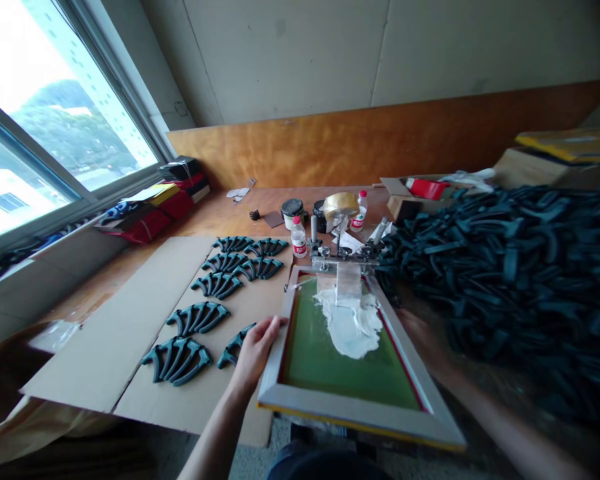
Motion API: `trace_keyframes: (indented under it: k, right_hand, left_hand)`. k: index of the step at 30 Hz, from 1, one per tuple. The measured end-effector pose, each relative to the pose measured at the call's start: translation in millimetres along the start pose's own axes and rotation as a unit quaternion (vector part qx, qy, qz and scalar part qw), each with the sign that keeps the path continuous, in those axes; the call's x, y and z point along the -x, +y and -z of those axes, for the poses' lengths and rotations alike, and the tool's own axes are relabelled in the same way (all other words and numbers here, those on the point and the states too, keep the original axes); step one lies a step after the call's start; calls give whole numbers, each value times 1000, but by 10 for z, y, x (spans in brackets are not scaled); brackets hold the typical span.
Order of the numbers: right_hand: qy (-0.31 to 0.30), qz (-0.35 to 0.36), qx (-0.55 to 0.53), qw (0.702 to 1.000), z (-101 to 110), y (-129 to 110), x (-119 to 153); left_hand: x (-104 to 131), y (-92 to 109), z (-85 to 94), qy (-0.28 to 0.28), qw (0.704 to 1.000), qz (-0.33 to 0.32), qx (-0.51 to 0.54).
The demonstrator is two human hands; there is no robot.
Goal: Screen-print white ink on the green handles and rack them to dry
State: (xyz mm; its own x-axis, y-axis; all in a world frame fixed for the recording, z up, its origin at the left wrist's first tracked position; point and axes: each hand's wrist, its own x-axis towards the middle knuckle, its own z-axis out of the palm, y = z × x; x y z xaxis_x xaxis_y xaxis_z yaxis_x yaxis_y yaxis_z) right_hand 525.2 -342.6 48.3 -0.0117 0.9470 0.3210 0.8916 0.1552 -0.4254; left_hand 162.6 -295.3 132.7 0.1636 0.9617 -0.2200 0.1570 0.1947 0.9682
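Observation:
A screen printing frame with a grey border and green mesh tilts in front of me. White ink is spread over the upper part of the mesh, and a scraper rests in it. At the frame's left edge is my left hand, its fingers closed against the border. My right hand is by the right edge, smeared by motion, with its fingers partly hidden by the frame. Dark green curved parts lie in rows on cardboard to the left; one part is partly behind my left hand.
A big heap of dark green parts covers the right side. Behind the frame stand a metal clamp, ink tubs, a roll of tape and bottles. The cardboard sheet reaches left towards the window.

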Motion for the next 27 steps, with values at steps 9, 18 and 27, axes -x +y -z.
trace_keyframes:
  k: [9,18,27]
  right_hand:
    - [-110,66,122,984,-84,-749,-681]
    - [-187,288,38,938,58,-718,-21]
    - [38,338,27,940,-153,-733,229]
  left_hand:
    - [-154,-1100,-126,9,993,51,-109]
    - [-157,-1154,-112,13,991,52,-121]
    - [-192,-1231,-91,-19,997,75,-17]
